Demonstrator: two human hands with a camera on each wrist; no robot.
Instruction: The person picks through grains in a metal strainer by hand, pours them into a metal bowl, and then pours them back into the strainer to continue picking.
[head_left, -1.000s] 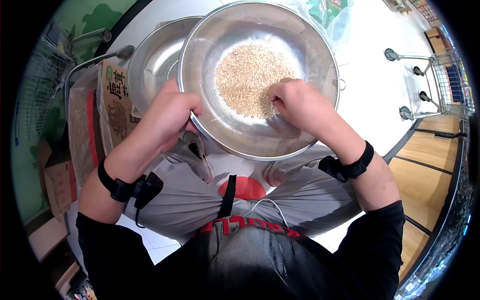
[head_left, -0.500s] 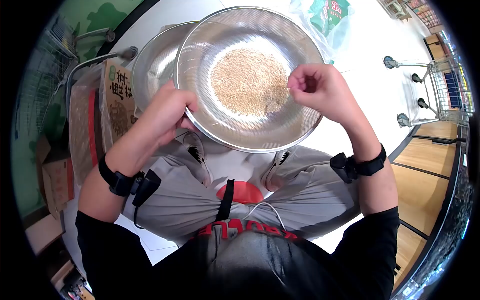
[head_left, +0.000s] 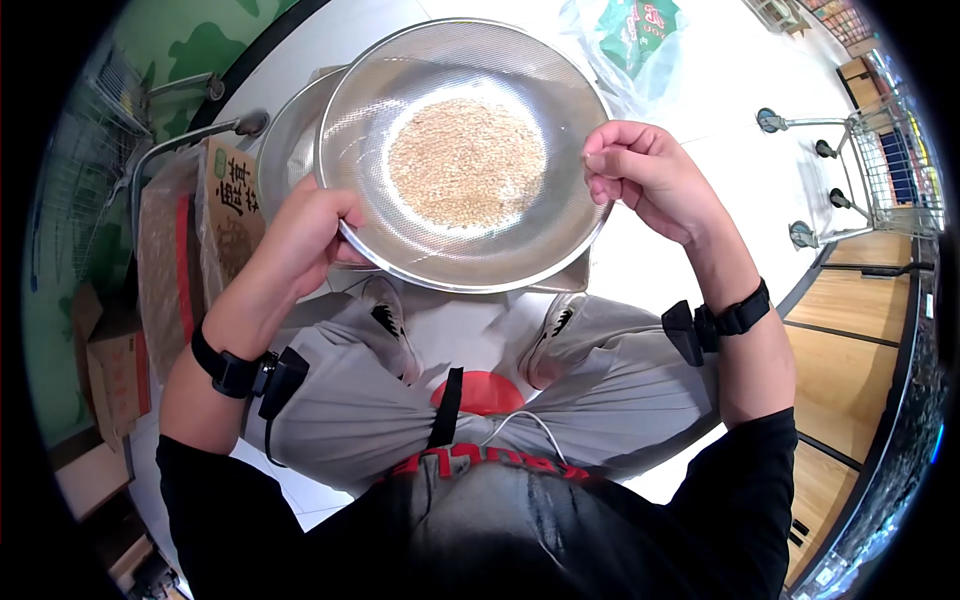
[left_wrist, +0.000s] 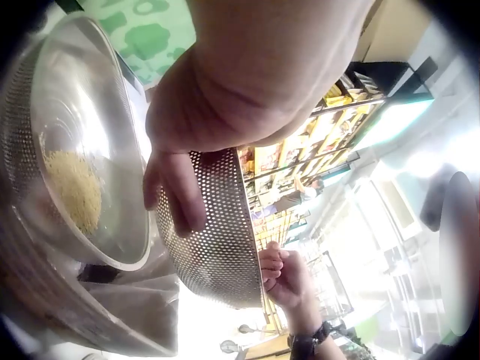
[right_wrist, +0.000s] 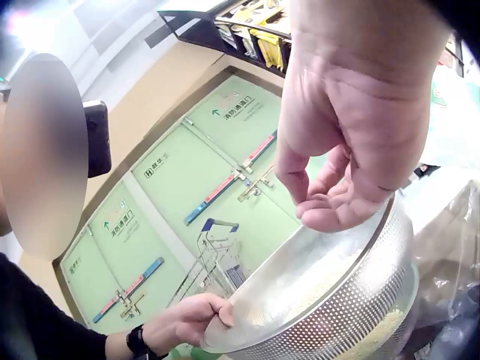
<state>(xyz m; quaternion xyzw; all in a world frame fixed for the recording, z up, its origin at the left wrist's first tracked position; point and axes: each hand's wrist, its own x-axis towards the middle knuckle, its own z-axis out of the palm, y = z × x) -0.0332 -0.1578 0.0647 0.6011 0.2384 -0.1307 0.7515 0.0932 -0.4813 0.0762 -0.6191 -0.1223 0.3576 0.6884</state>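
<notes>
A wide metal mesh sieve (head_left: 455,55) holds a round bed of pale grains (head_left: 465,165) in its middle. My left hand (head_left: 305,235) grips its near-left rim, with fingers under the mesh wall in the left wrist view. At the right rim is my right hand (head_left: 650,180), its fingers curled and the fingertips drawn together. Seen from the right wrist, those fingertips hang above the sieve's inside, and nothing shows between them. Below and left of the sieve stands a second metal bowl (head_left: 283,155); in the left wrist view it contains yellowish grains (left_wrist: 75,191).
A printed cardboard box (head_left: 228,190) and plastic-wrapped goods (head_left: 165,235) stand to the left. A clear bag with a green print (head_left: 640,40) lies beyond the sieve on the white floor. Shopping carts (head_left: 890,165) stand at both sides.
The right hand has lifted from the grains and moved out to the right rim. The sieve has shifted left and slightly nearer, with the left hand still gripping it.
</notes>
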